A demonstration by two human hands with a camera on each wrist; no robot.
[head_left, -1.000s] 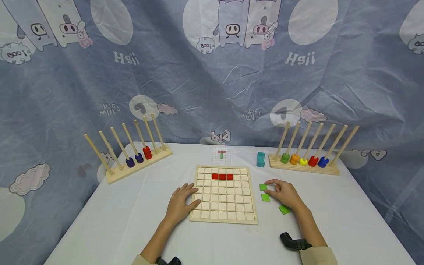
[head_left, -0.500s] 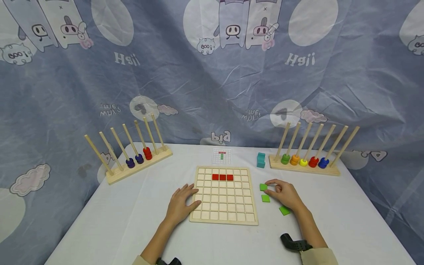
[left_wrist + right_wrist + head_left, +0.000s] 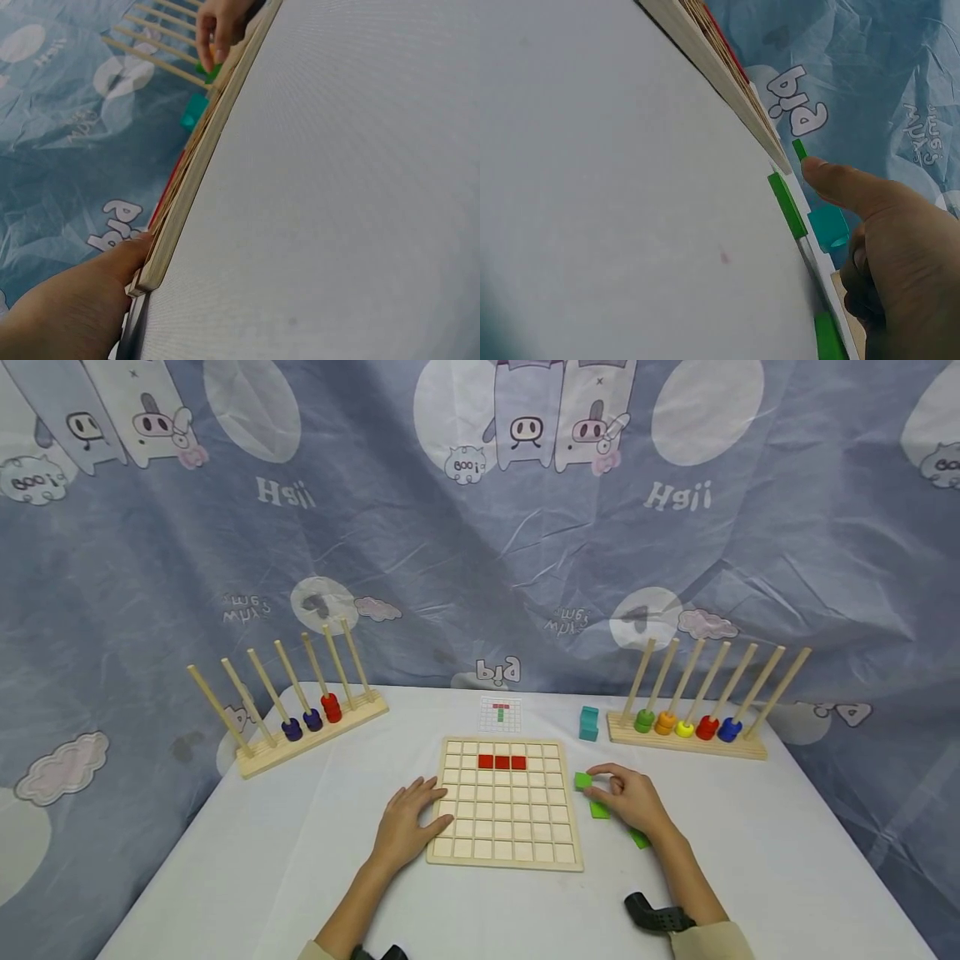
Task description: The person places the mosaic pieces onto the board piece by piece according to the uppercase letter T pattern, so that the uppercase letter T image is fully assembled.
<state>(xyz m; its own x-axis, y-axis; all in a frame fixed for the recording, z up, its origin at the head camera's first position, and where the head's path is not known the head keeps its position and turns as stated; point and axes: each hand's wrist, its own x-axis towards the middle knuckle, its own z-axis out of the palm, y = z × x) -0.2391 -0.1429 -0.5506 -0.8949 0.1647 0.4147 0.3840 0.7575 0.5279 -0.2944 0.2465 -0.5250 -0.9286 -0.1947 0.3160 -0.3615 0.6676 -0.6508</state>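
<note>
A wooden grid board (image 3: 502, 827) lies on the table with a row of red square tiles (image 3: 502, 762) near its top. My left hand (image 3: 405, 822) rests on the board's left edge, fingers and thumb spread. Between thumb and fingertips, my right hand (image 3: 626, 795) pinches a green square tile (image 3: 582, 781) just right of the board. In the right wrist view the tile (image 3: 799, 148) sticks out past the thumb, above the table. A second green tile (image 3: 599, 810) lies below it, and a third green tile (image 3: 639, 838) is partly covered by the right hand.
Behind the board lies a pattern card (image 3: 500, 715) with a red and green T shape. A teal block (image 3: 588, 723) stands right of the card. Wooden peg racks with coloured rings stand at back left (image 3: 315, 732) and back right (image 3: 686, 740), before a hanging cloth.
My right hand has moved left toward the board with the green tile pinched in it, off its earlier spot. The left hand has stayed on the board's edge.
</note>
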